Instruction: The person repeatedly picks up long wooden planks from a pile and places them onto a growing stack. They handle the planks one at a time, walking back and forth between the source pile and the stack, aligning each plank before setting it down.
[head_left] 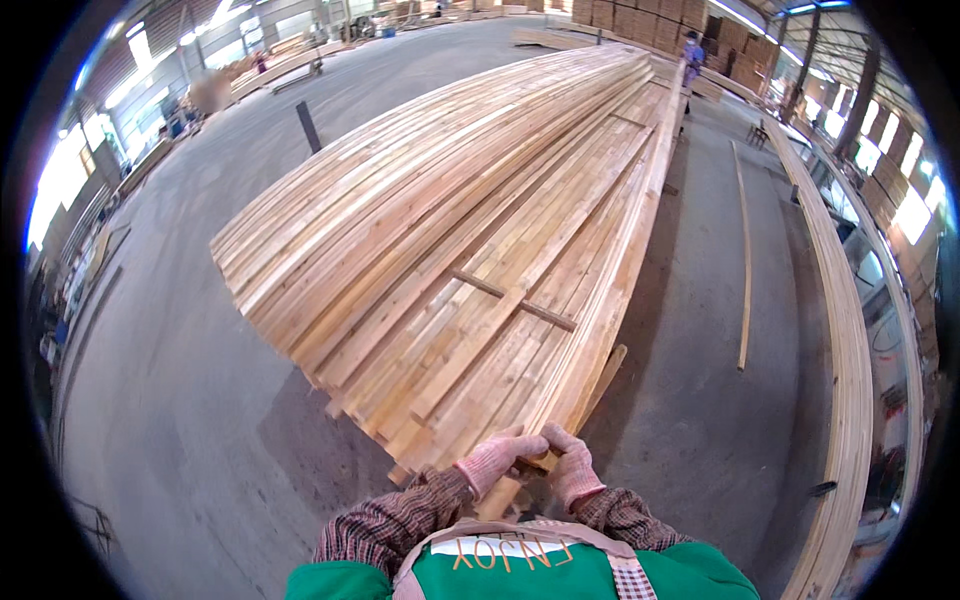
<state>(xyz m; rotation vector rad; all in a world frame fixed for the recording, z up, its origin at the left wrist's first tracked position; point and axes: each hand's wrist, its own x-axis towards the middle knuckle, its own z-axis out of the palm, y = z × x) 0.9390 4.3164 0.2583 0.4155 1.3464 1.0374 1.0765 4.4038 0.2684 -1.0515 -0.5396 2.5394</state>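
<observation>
Both hands wear pinkish knitted work gloves, the left hand (497, 457) at about six o'clock in the view and the right hand (572, 466) just beside it. Brown checked sleeves (395, 520) cover the forearms. A green apron (560, 575) with a checked strap and pale lettering covers the chest at the lower edge.

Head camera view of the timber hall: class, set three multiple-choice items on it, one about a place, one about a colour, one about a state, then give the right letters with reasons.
1. Where does the single loose thin wooden strip lie?
A. on the grey concrete floor, right of the stack
B. on top of the stack
C. against a wall

2. What colour are the knitted work gloves?
A. blue
B. pink
C. black

3. What are the two hands doing?
A. hanging free
B. gripping the near ends of the pale wooden slats
C. holding a hammer

Answers: 1 A, the strip rests alone on the floor beside the big stack of long pale wooden slats. 2 B, left hand and right hand wear pink. 3 B, both close on slat ends.
</observation>
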